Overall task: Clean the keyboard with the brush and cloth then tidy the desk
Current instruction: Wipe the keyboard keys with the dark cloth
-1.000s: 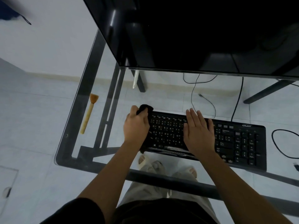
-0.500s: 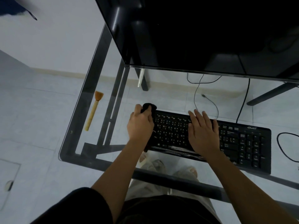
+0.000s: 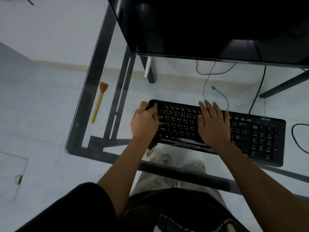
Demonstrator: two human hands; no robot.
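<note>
The left hand (image 3: pixel 144 124) is curled tight around a dark cloth (image 3: pixel 152 103). It sits at the left end of the keyboard (image 3: pixel 217 129), and a bit of the cloth pokes out past the fingers at the top left corner of the keyboard. More cloth seems to hang down at the front left edge of the keyboard. The hand grips the cloth like this, I think, so it can rub the keys and the edge without the cloth slipping away.

The right hand (image 3: pixel 213 125) lies flat on the middle of the keyboard with its fingers stretched out and close together. It holds nothing. It probably presses down so the keyboard does not slide on the smooth glass while the other hand wipes.

The keyboard lies on a glass desk (image 3: pixel 78 124), and the floor and the person's feet show through the glass under it. The brush (image 3: pixel 98 104) lies by itself on the glass, well to the left of the keyboard, with its orange bristles pointing away from the person. Nobody is touching it. A big dark monitor (image 3: pixel 209 25) stands behind the keyboard. Black cables (image 3: pixel 209 77) run behind the keyboard.

The wiping step looks to be going on now. Tidying the desk is not done yet.
</note>
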